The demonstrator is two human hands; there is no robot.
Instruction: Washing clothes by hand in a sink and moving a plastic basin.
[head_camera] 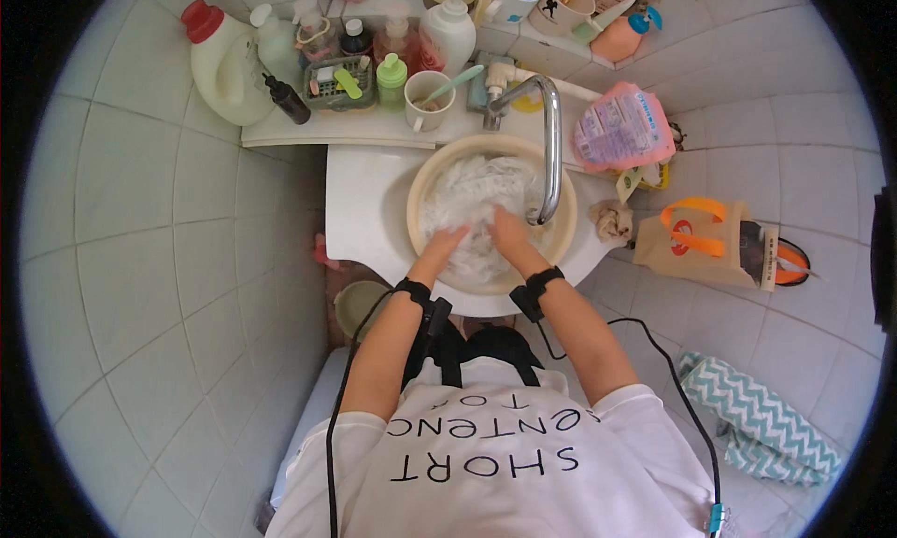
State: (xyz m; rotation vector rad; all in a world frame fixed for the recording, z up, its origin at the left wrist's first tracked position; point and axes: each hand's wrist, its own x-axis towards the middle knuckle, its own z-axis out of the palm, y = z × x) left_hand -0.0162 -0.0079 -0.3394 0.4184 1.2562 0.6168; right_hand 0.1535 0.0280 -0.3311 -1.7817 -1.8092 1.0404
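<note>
A cream plastic basin [415,188] rests in the white washbasin [357,195], holding wet white cloth [483,181]. My left hand [446,245] is at the cloth's left side, its fingers partly hidden against the fabric. To its right, my right hand [509,233] reaches into the cloth with its fingertips hidden. Whether either hand grips the fabric cannot be told. The chrome faucet [550,146] arches over the basin's right part, its spout end just right of my right hand.
Bottles, a small basket [340,83] and a white mug [429,102] with a green toothbrush line the shelf behind. A pink refill pouch [624,128] and a crumpled beige cloth [611,223] lie right. Black cables run along both arms. A paper bag [690,247] hangs at the right wall.
</note>
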